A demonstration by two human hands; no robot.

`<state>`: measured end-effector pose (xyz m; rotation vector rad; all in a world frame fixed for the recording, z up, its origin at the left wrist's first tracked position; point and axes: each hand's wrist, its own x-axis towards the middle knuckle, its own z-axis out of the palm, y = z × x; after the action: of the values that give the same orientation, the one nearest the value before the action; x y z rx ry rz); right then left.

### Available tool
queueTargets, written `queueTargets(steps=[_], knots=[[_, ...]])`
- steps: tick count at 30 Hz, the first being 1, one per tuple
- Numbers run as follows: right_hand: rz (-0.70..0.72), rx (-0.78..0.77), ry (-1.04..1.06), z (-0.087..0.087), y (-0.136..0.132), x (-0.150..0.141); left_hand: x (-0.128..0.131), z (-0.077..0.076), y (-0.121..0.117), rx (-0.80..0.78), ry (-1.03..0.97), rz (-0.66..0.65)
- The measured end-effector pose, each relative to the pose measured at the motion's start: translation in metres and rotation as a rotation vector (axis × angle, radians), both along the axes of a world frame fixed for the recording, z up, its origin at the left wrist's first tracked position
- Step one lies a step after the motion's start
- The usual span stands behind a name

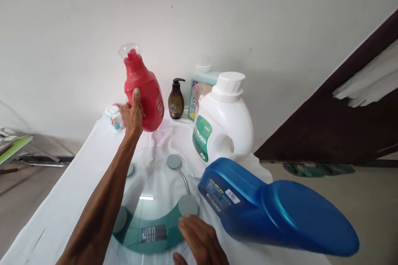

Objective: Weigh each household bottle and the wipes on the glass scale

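My left hand (133,114) is wrapped around a red detergent bottle (143,91) with a clear cap, its thumb across the side. The bottle is tilted a little over the far side of the table. My right hand (202,240) is low in the view, partly cut off, its thumb apart from the bent fingers and nothing in it. It is at the near right edge of a round glass bathroom scale (149,198), whose display (154,234) appears to show zeros. Whether the fingertips touch the glass is unclear.
Right of the scale are a blue bottle (248,203) and a white detergent jug (239,120). Farther back stand a dark pump bottle (176,101) and a pale green container (203,78). A wipes pack (113,116) lies on the white-covered table (71,178), against a wall.
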<state>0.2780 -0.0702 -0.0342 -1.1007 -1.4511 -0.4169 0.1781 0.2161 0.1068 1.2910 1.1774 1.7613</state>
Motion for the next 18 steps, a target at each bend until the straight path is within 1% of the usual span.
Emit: queueTargets(steps=[2, 4, 6, 8, 10, 13, 15, 18], knots=[[0.094, -0.091, -0.054, 0.01, -0.008, 0.009, -0.01, 0.015, -0.026, 0.03, -0.042, -0.022], [0.141, -0.115, -0.069, 0.018, -0.013, 0.015, -0.022, 0.028, -0.055, 0.023, -0.049, -0.039], [0.158, -0.116, -0.071, 0.022, -0.014, 0.015, -0.035, 0.037, -0.086, -0.01, -0.059, -0.05], [0.172, -0.1, -0.084, 0.023, -0.015, 0.011, -0.048, 0.041, -0.117, -0.043, -0.086, -0.06], [0.183, -0.083, -0.09, 0.023, -0.015, 0.008, -0.06, 0.04, -0.146, -0.072, -0.106, -0.076], [0.175, -0.06, -0.088, 0.023, -0.015, 0.006, -0.076, 0.033, -0.18, -0.111, -0.108, -0.099], [0.159, -0.049, -0.088, 0.023, -0.014, 0.007, -0.085, 0.026, -0.195, -0.143, -0.097, -0.119], [0.137, -0.039, -0.097, 0.023, -0.013, 0.009, -0.092, 0.013, -0.205, -0.172, -0.083, -0.151]])
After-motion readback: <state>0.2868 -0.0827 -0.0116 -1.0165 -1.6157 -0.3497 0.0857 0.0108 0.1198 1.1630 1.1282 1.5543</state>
